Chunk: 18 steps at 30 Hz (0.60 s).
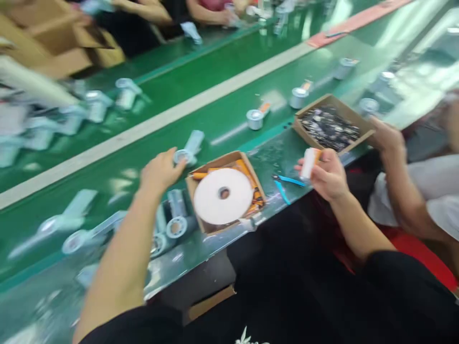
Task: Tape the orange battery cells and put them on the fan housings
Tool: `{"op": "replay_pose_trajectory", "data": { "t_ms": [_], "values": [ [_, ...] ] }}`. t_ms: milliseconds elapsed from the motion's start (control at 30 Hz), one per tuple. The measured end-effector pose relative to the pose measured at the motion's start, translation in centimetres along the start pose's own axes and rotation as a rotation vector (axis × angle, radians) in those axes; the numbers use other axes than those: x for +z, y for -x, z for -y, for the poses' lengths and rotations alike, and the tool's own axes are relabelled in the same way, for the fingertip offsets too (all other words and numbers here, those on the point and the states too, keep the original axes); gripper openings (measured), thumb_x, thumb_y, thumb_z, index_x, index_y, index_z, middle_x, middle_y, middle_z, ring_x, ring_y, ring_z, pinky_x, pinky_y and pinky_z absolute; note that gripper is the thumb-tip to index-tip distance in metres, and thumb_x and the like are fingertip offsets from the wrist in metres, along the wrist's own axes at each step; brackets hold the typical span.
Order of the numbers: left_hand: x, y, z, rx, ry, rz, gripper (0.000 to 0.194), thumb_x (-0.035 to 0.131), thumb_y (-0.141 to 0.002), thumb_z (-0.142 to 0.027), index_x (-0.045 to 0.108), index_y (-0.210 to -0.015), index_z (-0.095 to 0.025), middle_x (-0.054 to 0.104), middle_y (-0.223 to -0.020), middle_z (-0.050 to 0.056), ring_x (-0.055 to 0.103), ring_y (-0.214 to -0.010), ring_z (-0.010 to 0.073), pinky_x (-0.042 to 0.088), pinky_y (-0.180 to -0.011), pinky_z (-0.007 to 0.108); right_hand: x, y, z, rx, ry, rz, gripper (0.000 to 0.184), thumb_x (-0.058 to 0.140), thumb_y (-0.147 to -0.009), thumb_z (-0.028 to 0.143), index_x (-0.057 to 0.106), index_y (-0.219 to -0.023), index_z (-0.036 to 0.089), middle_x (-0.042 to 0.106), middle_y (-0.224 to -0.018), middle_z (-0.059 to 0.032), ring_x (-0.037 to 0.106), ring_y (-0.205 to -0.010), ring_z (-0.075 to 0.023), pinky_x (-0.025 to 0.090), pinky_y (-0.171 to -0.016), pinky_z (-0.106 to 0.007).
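Note:
My left hand (159, 174) reaches over the green belt, thumb and fingers at the round end of a light-blue plastic housing (193, 142) that has a handle-like arm. Between the fingers of my right hand (329, 174) is a small white-and-orange piece (308, 165); blur hides its details. A cardboard box (206, 228) sits between my hands, with a white round roll (211, 196) lying over orange cylindrical pieces (245, 167). Just left of my right hand, blue-handled cutters (292, 180) rest on the bench edge.
More light-blue housings (176, 227) lie left of the box and across the belt (222, 126). Upright cup-shaped housings with orange pieces (255, 119) line the belt's right. A co-worker's hand (389, 136) is by a box of small dark parts (328, 126). Other people work opposite.

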State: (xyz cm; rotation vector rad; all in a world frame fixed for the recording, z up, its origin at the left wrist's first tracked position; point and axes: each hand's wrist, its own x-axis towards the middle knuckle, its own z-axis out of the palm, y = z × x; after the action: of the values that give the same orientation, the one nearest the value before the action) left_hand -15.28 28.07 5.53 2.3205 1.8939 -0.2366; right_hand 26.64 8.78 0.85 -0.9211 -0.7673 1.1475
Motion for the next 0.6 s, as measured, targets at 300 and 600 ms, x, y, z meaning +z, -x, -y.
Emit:
{"op": "replay_pose_trajectory", "data": {
  "t_ms": [300, 600],
  "values": [
    [1.3, -6.5, -2.6, 0.284, -0.216, -0.110, 0.050, 0.054, -0.107, -0.037, 0.064, -0.154, -0.025, 0.057, -0.167, 0.013, 0.054, -0.147, 0.0364, 0.054, -0.116, 0.050, 1.7, -2.4, -0.9, -0.047, 0.127, 0.137, 0.066, 0.104, -0.076, 0.043, 0.061, -0.126, 0.038, 0.086, -0.102, 0.0023, 0.086, -0.097, -0.0270, 0.075, -0.084, -0.045],
    [4.1, -9.4, -0.1, 0.585, -0.373, -0.185, 0.060, 0.034, -0.103, -0.011, 0.077, -0.140, -0.030, 0.068, -0.159, 0.008, 0.057, -0.153, 0.0418, 0.066, -0.092, 0.051, 8.6, -8.4, 0.8, -0.032, 0.165, 0.490, 0.077, 0.092, -0.086, 0.052, 0.051, -0.146, 0.027, 0.083, -0.114, -0.0081, 0.082, -0.112, -0.0272, 0.068, -0.101, -0.044]
  ]
}}
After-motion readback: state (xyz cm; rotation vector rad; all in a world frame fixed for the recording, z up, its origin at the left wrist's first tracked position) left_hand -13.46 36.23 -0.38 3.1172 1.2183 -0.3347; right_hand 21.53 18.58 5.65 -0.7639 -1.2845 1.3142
